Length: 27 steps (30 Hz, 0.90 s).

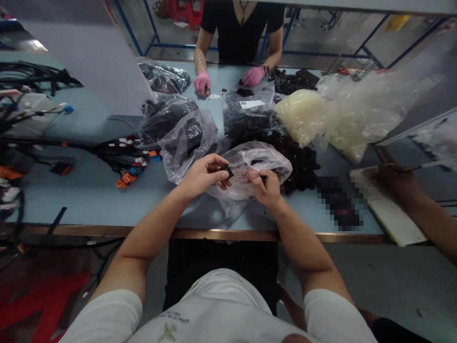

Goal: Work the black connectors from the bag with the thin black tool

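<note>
Ahead — clear bag [266, 159]; black connector pile [303, 164] beyond; harness [117, 155] leftward.

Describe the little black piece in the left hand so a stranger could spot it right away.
On the pale blue table, find the clear bag nearest the front edge. Over it the left hand pinches a small black block. Unlike the heaped black parts behind, it is single and held up.
</note>
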Each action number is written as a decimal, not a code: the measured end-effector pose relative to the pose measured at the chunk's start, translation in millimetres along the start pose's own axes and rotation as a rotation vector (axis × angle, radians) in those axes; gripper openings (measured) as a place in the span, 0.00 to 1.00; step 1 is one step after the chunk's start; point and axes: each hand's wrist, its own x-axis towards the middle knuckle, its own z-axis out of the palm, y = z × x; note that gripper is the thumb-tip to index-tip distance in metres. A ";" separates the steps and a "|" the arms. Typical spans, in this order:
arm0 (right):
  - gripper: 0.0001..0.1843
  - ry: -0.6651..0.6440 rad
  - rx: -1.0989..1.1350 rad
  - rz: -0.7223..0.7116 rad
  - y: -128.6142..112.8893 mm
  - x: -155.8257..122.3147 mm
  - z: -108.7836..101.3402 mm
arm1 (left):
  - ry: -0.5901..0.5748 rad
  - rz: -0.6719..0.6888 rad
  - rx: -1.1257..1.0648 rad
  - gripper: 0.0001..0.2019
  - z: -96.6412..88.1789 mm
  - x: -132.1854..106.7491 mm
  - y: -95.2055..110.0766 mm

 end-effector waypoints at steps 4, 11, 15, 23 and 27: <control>0.30 -0.099 -0.056 -0.107 -3.2 0.9 0.1 | 0.036 0.046 0.032 0.22 4.0 1.0 -1.6; 0.21 -0.309 -0.009 -0.037 -16.2 4.0 -9.3 | 0.005 0.081 0.189 0.24 10.6 -1.5 -6.9; 0.21 -0.333 0.244 -0.133 -27.0 0.6 -32.3 | -0.045 0.075 0.186 0.26 5.3 -6.5 -1.3; 0.30 0.456 0.522 0.181 -31.1 21.3 -54.7 | 0.057 0.273 0.117 0.20 -7.3 -9.5 5.9; 0.29 0.491 0.539 0.351 -17.4 34.7 -57.1 | 0.128 0.372 0.086 0.22 -10.7 -11.7 12.4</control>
